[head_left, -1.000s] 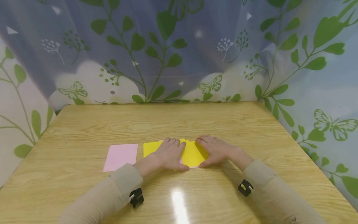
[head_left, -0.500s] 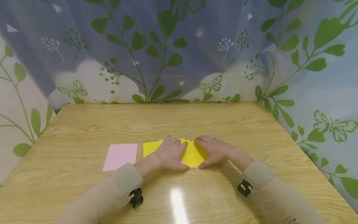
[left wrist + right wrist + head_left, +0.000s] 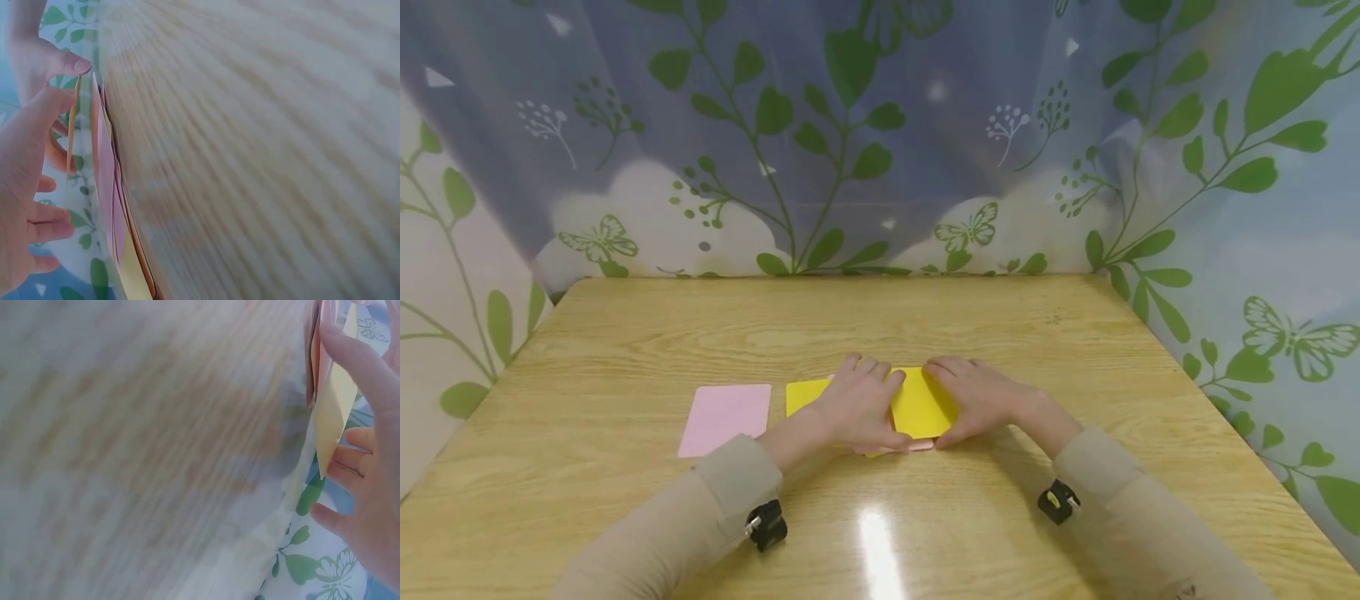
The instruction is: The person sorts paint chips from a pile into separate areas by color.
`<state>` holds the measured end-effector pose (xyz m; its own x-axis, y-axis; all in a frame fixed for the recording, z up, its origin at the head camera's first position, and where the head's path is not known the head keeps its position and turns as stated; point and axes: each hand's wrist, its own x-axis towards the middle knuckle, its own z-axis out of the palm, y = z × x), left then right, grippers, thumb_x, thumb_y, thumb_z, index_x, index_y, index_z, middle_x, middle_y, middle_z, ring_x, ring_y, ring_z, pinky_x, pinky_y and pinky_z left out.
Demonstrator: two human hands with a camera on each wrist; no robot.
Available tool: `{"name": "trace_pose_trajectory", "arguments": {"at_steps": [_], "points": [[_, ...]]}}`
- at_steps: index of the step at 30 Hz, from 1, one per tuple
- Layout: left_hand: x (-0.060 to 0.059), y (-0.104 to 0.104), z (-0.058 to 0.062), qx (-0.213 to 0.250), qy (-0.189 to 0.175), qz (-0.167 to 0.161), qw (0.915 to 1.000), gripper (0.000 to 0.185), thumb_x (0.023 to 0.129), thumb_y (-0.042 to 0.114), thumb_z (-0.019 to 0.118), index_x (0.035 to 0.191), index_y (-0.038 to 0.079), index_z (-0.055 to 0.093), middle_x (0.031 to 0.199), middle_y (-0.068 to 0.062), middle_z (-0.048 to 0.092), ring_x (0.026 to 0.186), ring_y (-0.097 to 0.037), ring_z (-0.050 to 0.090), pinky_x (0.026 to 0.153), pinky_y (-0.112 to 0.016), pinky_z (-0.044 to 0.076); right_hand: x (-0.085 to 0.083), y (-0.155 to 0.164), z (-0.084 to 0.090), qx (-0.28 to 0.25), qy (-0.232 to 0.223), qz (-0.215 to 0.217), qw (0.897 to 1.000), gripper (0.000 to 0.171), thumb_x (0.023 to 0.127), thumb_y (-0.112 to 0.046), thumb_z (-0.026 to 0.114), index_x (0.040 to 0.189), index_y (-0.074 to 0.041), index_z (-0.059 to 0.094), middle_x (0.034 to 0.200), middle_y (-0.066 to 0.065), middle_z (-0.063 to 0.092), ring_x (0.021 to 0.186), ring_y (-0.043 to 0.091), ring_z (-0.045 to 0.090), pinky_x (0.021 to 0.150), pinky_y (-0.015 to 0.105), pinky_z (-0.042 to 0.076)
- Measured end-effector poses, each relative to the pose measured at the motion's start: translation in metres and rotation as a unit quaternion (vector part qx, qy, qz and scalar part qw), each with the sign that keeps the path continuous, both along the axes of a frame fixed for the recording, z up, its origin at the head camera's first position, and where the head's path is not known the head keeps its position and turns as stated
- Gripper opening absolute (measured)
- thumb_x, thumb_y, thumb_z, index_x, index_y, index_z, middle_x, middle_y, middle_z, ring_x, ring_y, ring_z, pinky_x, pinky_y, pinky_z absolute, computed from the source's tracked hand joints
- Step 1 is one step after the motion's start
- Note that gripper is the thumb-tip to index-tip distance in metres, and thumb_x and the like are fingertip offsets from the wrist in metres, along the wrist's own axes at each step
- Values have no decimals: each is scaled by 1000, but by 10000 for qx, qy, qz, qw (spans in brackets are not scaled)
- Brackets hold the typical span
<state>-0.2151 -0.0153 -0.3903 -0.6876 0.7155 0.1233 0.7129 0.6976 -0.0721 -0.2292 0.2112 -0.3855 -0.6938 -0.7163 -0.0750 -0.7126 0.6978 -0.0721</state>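
Note:
A yellow paper square (image 3: 922, 403) is held by its sides between both hands, raised a little over a loose pile of pink and yellow paper squares (image 3: 107, 181). My left hand (image 3: 859, 404) grips its left side, thumb at the near corner and fingers toward the far one. On the opposite side my right hand (image 3: 977, 403) holds the sheet, with thumb and fingers spread along the edge. The left wrist view shows the raised sheet edge-on, apart from the pile. Much of the pile is hidden under the left hand and the raised sheet.
A single pink paper square (image 3: 726, 421) lies flat to the left of the pile. A yellow paper square (image 3: 807, 396) sticks out from under the left wrist. The wooden table (image 3: 880, 325) ends at a leaf-patterned curtain (image 3: 880, 208) behind and at the sides.
The top yellow paper square has risen off the pile and shifted slightly away, held in both hands. Pink edges of the pile now show beneath its near side.

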Motion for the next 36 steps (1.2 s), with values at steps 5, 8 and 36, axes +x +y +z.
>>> {"name": "trace_pose_trajectory", "arguments": {"at_steps": [5, 8, 36], "points": [[1, 10, 3, -45, 190, -82, 9998, 78, 71, 79, 45, 106, 10, 56, 105, -7, 58, 103, -24, 51, 93, -46, 34, 3, 11, -1, -23, 228, -140, 9996, 101, 68, -60, 69, 139, 3, 32, 141, 19, 36, 128, 33, 34, 100, 53, 31], [-1, 19, 5, -139, 276, -149, 9994, 80, 72, 77, 46, 112, 9, 55, 113, -9, 57, 109, -26, 49, 96, -47, 33, 4, 21, 2, -53, 465, -163, 9988, 100, 67, -59, 70, 136, 4, 34, 139, 19, 38, 126, 34, 37, 98, 54, 32], [-11, 116, -1, -897, -391, -297, 9948, 72, 73, 71, 52, 119, 16, 48, 106, -3, 56, 101, -20, 50, 87, -39, 37, 23, 103, -4, 93, 556, -868, 9946, 93, 65, -57, 74, 126, 6, 44, 123, 21, 47, 116, 37, 43, 92, 54, 37]]}}
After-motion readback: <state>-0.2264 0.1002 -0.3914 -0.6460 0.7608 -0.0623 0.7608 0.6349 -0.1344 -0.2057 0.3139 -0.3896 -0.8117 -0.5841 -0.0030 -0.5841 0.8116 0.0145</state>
